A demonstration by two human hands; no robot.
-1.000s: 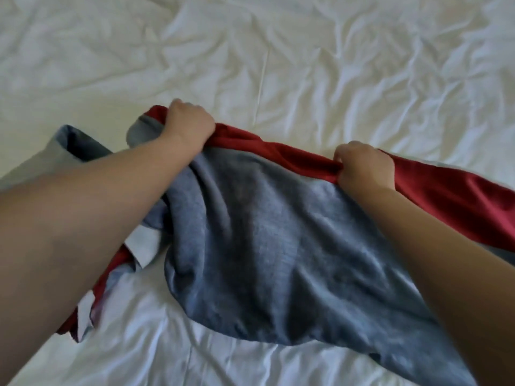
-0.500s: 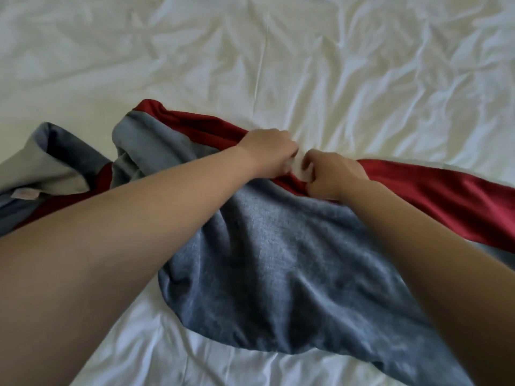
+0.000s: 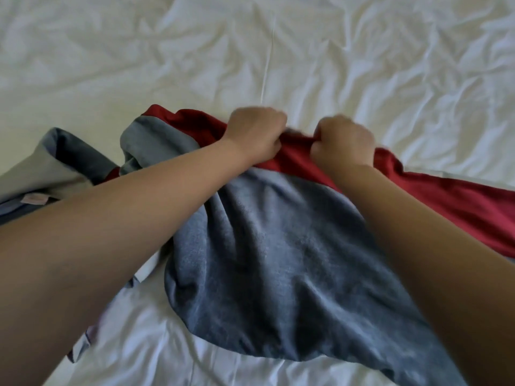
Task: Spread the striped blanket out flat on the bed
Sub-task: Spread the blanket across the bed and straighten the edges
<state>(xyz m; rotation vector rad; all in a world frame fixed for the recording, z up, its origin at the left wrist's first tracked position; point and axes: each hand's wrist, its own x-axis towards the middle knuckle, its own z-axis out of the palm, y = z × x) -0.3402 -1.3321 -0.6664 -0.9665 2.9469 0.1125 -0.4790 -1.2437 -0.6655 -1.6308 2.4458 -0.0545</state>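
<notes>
The striped blanket (image 3: 284,260), with broad grey-blue and red bands, lies bunched on the white bed sheet (image 3: 278,51). My left hand (image 3: 255,135) grips its red far edge with curled fingers. Close to the right of it, my right hand (image 3: 344,142) grips the same red edge in a fist. Between the fists the red band is lifted and puckered. A folded grey part with a small pink label lies at the left, partly hidden by my left forearm.
Wrinkled white sheet covers the bed on all sides of the blanket, with a seam line running up the middle beyond my hands. The red band trails off to the right edge of view.
My left hand slid right along the red edge from the blanket's left corner until it sat next to my right hand. Both fists have since risen a little, still gripping.
</notes>
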